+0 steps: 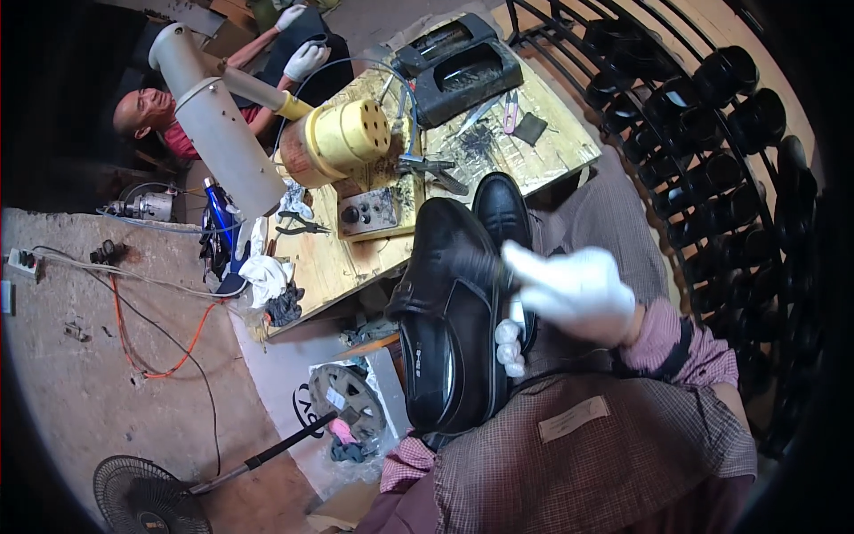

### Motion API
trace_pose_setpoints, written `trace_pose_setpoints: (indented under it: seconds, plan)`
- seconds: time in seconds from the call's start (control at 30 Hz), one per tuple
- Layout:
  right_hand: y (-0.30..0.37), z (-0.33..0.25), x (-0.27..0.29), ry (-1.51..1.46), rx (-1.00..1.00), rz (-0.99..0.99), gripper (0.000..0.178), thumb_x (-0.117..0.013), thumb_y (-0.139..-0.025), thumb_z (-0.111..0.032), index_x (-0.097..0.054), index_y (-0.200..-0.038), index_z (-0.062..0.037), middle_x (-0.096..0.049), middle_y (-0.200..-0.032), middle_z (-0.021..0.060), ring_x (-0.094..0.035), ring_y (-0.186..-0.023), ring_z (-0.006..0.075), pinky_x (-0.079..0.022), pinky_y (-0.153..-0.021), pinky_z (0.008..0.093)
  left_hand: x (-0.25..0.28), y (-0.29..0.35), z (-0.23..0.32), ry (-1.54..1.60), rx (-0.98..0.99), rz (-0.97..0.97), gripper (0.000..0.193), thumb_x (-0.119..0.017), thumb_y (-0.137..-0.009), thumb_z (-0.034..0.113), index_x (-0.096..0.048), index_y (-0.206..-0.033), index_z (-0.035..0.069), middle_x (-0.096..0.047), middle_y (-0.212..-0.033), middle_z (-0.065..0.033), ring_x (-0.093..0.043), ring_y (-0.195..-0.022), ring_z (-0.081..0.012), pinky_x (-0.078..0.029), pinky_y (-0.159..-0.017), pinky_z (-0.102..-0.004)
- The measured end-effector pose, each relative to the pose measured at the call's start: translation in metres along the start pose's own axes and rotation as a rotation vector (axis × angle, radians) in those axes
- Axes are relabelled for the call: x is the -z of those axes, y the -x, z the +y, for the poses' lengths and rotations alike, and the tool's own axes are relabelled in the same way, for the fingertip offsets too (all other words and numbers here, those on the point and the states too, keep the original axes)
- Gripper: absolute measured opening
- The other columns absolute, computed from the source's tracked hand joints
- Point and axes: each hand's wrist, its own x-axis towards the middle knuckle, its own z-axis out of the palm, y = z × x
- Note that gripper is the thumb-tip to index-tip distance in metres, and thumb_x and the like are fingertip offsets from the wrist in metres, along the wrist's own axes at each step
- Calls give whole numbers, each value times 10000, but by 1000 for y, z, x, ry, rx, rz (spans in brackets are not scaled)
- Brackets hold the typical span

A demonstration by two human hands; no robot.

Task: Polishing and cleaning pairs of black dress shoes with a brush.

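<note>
A black leather shoe [445,267] with a side buckle lies over my lap, its toe pointing away from me. My left hand [509,349] wears a white glove and grips this shoe from below. Only its fingertips show, curled round the shoe's right edge; the rest is hidden beneath. A second black shoe [500,203] sits just to the right and partly behind the first. Over the right side of the pair is my right hand [574,298], also white-gloved. Motion smears its fingers, so whether they hold anything cannot be made out.
Ahead stands a wooden workbench [347,267] with a yellow lamp-like machine [334,142], pliers [302,224] and black trays [467,80]. A shoe rack [694,116] fills the right. At lower left are a fan [147,498] and cables. A co-worker in white gloves [307,60] sits far left.
</note>
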Motion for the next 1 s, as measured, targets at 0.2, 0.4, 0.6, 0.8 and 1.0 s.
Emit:
trace_pose_setpoints:
  seconds: [0.2, 0.4, 0.6, 0.8, 1.0]
  plan:
    - [3, -1, 2, -107, 184, 93, 570, -759, -845, -258, -626, -1375, -94, -625, -669, -7, -617, -507, 157, -484, -492, 316, 6, -11, 8, -33, -28, 62, 557, -689, -887, 509, -581, -1149, 30, -633, -969, -80, -620, -892, -277, -444, -927, -432]
    - [12, 4, -3, 101, 43, 28, 460, -700, -880, -189, -659, -1301, -7, -597, -638, -11, -593, -486, 148, -458, -449, 289, 14, -11, 6, 30, 30, -55, 566, -699, -920, 438, -571, -1260, 4, -635, -1050, -114, -628, -996, -296, -446, -980, -462]
    - [15, -2, 8, 110, 49, -11, 503, -746, -830, -168, -668, -1304, -22, -636, -667, 62, -609, -499, 215, -495, -506, 337, 7, -7, 5, 30, 18, -26, 571, -693, -927, 434, -549, -1297, 23, -623, -1072, -124, -624, -1007, -304, -443, -980, -465]
    - [-29, 61, 21, 109, -250, 188, 472, -709, -922, -258, -660, -1356, -78, -744, -927, 139, -716, -774, 286, -573, -753, 366, -3, -11, 10, 24, 35, -5, 580, -686, -933, 430, -527, -1333, 42, -611, -1094, -134, -620, -1017, -313, -441, -980, -468]
    - [-118, 160, 37, 207, -283, 213, 464, -602, -972, -372, -641, -1368, -134, -718, -1209, 145, -689, -1087, 329, -537, -938, 396, -10, -13, 14, 24, 60, 1, 591, -680, -939, 426, -505, -1369, 61, -599, -1116, -144, -616, -1028, -322, -438, -980, -472]
